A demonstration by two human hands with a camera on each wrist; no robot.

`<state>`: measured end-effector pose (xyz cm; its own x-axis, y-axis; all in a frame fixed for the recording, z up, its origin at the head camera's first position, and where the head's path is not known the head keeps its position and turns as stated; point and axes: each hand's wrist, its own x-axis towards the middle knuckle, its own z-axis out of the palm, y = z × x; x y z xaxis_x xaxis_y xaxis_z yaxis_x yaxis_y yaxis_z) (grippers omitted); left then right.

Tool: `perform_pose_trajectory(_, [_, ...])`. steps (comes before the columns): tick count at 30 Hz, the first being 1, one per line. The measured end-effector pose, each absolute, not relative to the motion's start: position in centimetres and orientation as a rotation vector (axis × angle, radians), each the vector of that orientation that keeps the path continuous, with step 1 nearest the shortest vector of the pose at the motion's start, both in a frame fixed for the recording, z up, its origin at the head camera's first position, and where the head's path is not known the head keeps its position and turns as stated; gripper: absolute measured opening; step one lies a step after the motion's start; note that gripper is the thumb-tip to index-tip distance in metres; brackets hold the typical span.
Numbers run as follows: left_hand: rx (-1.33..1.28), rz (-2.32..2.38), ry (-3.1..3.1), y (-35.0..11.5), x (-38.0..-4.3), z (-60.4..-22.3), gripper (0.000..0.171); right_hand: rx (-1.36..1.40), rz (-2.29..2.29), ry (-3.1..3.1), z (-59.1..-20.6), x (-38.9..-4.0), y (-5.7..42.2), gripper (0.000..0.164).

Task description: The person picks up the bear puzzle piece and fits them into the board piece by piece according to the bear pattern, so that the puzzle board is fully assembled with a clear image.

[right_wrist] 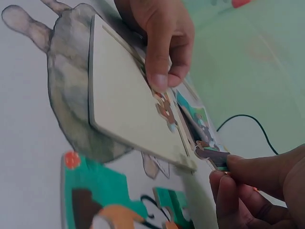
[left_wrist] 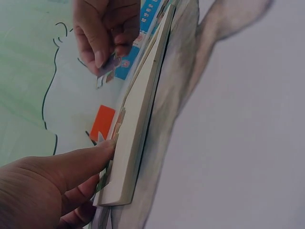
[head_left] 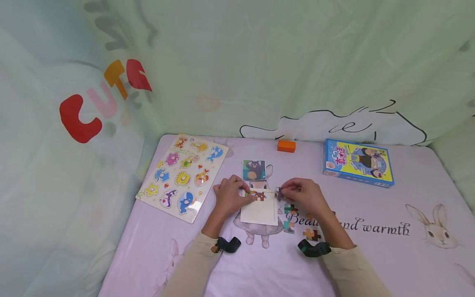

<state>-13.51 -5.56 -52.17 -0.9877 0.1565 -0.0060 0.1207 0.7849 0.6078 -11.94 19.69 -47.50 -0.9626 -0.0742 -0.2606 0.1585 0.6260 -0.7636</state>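
A cream puzzle board (head_left: 259, 213) lies on the table, with small bear-picture puzzle pieces (head_left: 259, 196) along its far edge. My left hand (head_left: 231, 195) grips the board's far left corner, thumb on top by those pieces and fingers curled at the edge. Just off the board's right side, my right hand (head_left: 305, 196) pinches a dark puzzle piece (right_wrist: 214, 156) between thumb and fingers. Beyond the board is a square bear picture (head_left: 254, 170). Loose pieces lie to the right: green ones (head_left: 289, 225) and a brown and orange one (head_left: 311, 235), some partly hidden under the right arm.
A wooden board of sea-animal knob pieces (head_left: 193, 165) lies at the left. An orange block (head_left: 286, 146) sits near the back edge, and a blue and yellow box (head_left: 358, 162) lies at the back right. Printed curtains (head_left: 259, 74) hang behind the table.
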Motion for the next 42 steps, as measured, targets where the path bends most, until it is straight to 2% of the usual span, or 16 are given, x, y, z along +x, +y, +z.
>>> perform_pose_trajectory(17, [0.217,0.969,2.904,-5.5,-13.5,-52.0,0.025,0.12,-1.221,2.528,-47.6,-12.7,16.7,0.019])
perform_pose_trajectory(42, [0.222,0.955,2.914,-5.5,-13.6,-52.2,0.025,0.136,-1.07,2.642,-47.9,-13.0,15.5,0.014])
